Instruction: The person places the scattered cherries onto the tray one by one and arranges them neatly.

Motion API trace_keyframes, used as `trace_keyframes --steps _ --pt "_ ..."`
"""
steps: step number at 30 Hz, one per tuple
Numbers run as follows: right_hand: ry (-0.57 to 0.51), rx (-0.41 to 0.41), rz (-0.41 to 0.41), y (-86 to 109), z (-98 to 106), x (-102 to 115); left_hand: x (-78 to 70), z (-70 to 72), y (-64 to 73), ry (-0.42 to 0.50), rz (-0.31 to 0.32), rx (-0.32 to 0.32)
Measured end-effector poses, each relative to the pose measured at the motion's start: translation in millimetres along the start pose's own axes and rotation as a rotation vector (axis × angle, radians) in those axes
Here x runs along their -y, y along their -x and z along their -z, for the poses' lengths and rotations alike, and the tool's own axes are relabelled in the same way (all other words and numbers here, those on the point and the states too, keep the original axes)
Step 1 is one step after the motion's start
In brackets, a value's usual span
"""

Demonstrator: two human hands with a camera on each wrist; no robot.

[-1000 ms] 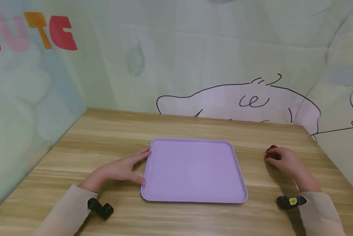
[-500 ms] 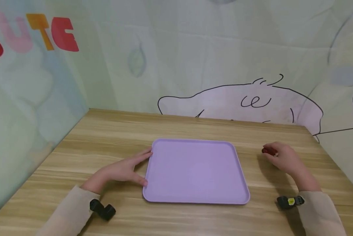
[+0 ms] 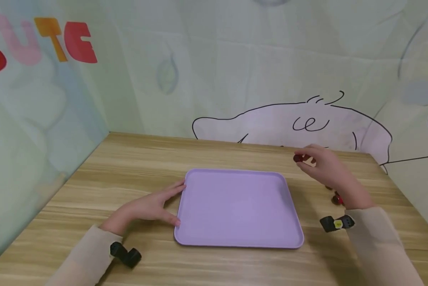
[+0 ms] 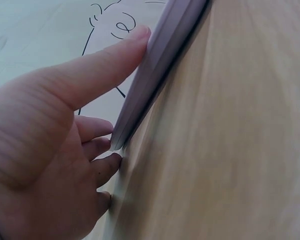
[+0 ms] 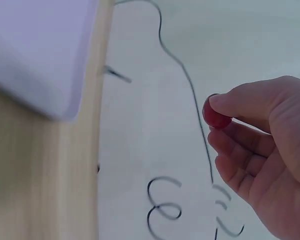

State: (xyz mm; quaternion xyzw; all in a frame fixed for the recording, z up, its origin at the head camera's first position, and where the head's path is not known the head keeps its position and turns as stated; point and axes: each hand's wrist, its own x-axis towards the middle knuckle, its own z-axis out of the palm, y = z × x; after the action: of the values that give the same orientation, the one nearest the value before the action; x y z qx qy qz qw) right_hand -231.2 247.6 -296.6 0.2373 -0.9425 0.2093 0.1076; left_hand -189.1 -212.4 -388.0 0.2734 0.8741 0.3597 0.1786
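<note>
My right hand [image 3: 322, 165] is raised above the table, right of the tray. It pinches a small, round, dark-red, fruit-like ball [image 5: 217, 112] between thumb and fingertips; its exact kind is unclear. Below the right wrist, more small dark-red pieces [image 3: 337, 198] lie on the table, partly hidden by the arm. A flat lilac tray [image 3: 239, 208] lies in the middle of the table. At its left rim, my left hand [image 3: 147, 205] rests with fingers spread, thumb and fingertips touching the edge. In the left wrist view, the thumb [image 4: 107, 67] lies against the tray's rim.
The wooden table [image 3: 139, 159] meets a pale printed backdrop [image 3: 217, 79] behind and at the left. Black wrist cameras [image 3: 126, 255] are strapped over both beige sleeves [image 3: 87, 254].
The right hand has lifted from the small red pieces at the right, moving up and leftward with one ball. The left hand stays at the tray's rim.
</note>
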Motion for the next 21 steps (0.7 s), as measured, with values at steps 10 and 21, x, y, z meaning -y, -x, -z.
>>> trace_keyframes --steps 10,21 --pt "-0.072 0.015 0.137 -27.7 -16.5 43.0 -1.3 -1.5 -1.1 -0.005 0.007 -0.004" --pt "-0.15 0.031 0.189 -45.3 -38.2 72.6 1.0 -1.4 -1.8 0.008 0.007 -0.004"
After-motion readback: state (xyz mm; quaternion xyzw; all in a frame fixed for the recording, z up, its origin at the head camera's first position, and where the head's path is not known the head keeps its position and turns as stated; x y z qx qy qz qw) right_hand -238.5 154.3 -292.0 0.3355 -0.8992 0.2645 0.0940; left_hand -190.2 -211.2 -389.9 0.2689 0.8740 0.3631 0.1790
